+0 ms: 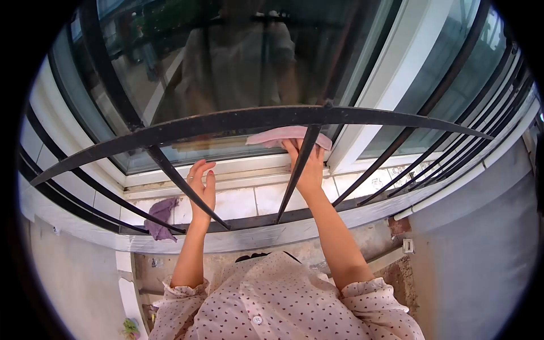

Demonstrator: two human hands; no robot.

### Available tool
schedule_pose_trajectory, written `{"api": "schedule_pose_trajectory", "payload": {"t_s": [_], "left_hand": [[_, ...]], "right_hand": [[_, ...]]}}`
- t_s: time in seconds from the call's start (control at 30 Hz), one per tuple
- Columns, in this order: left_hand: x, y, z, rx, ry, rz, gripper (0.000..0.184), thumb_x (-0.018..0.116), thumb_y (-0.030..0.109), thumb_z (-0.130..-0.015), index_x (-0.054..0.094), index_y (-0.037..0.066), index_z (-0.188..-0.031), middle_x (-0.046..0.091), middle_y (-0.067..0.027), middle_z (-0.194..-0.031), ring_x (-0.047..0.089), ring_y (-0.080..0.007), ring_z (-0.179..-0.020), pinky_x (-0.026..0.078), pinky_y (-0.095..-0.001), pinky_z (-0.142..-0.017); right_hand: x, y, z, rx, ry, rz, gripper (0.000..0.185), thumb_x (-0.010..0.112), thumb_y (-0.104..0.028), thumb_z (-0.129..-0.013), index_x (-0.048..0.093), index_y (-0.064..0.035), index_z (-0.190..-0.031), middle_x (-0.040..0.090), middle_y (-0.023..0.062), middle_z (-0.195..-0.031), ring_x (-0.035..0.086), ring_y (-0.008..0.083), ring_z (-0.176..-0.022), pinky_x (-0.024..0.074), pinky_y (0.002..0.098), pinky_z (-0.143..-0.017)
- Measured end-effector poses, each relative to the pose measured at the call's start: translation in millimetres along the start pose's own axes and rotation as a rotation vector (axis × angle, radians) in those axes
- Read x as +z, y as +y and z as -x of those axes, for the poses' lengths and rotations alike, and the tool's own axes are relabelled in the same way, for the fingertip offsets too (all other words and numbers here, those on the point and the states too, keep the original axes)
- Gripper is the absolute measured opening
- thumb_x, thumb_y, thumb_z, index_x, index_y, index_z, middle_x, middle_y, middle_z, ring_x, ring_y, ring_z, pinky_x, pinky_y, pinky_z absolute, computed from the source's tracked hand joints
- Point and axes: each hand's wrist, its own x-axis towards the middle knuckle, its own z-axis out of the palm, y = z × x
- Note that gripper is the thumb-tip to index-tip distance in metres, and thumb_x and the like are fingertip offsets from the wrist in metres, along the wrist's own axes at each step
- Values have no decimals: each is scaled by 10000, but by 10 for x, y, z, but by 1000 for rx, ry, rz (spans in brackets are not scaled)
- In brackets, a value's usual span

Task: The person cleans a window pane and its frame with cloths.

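My right hand reaches between the black bars and presses a pink cloth against the lower part of the window glass, near the white frame. Part of that hand is hidden behind a bar. My left hand is also through the bars, above the tiled sill, with fingers apart and a ring on one of them. It holds nothing. A purple cloth lies crumpled over the sill's edge, left of my left forearm.
Black metal bars with a curved crosspiece stand between my body and the window. A white tiled sill runs below the glass. A white pipe follows the wall at right. A small plant is at lower left.
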Motion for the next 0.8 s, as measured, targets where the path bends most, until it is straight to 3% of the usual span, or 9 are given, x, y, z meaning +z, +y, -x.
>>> {"api": "schedule_pose_trajectory", "payload": {"t_s": [0.07, 0.2, 0.27, 0.37, 0.43, 0.6, 0.67, 0.73, 0.8], "left_hand": [[63, 4, 33, -83, -79, 184, 181, 509, 103, -856, 617, 61, -995, 550, -137, -1141, 507, -286, -1082, 399, -353, -887], [75, -14, 51, -84, -95, 218, 147, 519, 95, -859, 627, 77, -958, 556, -115, -1119, 523, -247, -1054, 424, -332, -828], [10, -20, 80, -72, -66, 206, 138, 522, 104, -861, 626, 79, -948, 567, -113, -1098, 544, -241, -1022, 438, -328, -804], [31, -260, 190, -121, -35, 192, 139, 519, 103, -861, 627, 76, -944, 592, -102, -1048, 574, -223, -953, 459, -304, -739], [25, -302, 223, -149, -61, 224, 144, 511, 93, -855, 626, 72, -940, 594, -93, -1057, 574, -206, -933, 450, -298, -718], [14, -334, 380, -173, -56, 217, 143, 492, 73, -861, 618, 70, -928, 616, -57, -1002, 570, -162, -872, 424, -272, -687], [3, -229, 429, -267, -78, 241, 154, 477, 48, -894, 616, 36, -959, 611, -17, -916, 526, -80, -800, 414, -224, -708], [31, -168, 477, -274, -80, 284, 159, 472, 46, -893, 617, 33, -959, 611, -16, -906, 522, -73, -796, 409, -218, -709], [30, -204, 546, -294, -89, 319, 177, 456, 44, -891, 614, 24, -968, 612, -27, -896, 523, -78, -795, 413, -220, -721]], "right_hand": [[320, 177, 21, 332, 309, -99, 497, 556, -86, -806, 432, -123, -1286, 356, 150, -1366, 318, 405, -1243, 312, 461, -991], [288, 153, -336, 340, 527, -242, 391, 505, -60, -835, 471, -57, -1224, 361, 213, -1339, 296, 442, -1237, 261, 528, -1007], [590, 216, -552, 223, 555, -233, 305, 519, -71, -820, 548, -37, -1121, 415, 222, -1285, 342, 438, -1206, 242, 563, -1005], [175, -419, -756, -276, 307, -199, 332, 543, -108, -779, 606, -186, -1096, 493, 63, -1281, 379, 306, -1257, 232, 516, -1052], [379, -757, -639, -705, 295, -237, 428, 515, -118, -792, 533, -237, -1203, 475, -29, -1308, 354, 176, -1284, 231, 428, -1079], [20, -928, -1018, -927, 256, -253, 467, 504, -162, -806, 493, -263, -1262, 443, -66, -1340, 364, 132, -1271, 223, 374, -1091], [-267, -808, -1276, -603, 526, -234, 455, 531, -222, -810, 480, -262, -1260, 365, -42, -1403, 321, 166, -1293, 203, 407, -1081], [-487, -476, -1171, -75, 643, -153, 433, 486, -178, -854, 456, -160, -1286, 354, 75, -1410, 313, 287, -1297, 204, 440, -1067], [227, -70, -944, 299, 730, -588, 464, 393, -184, -925, 337, 73, -1308, 290, 307, -1366, 263, 445, -1272, 154, 461, -1072]]}}
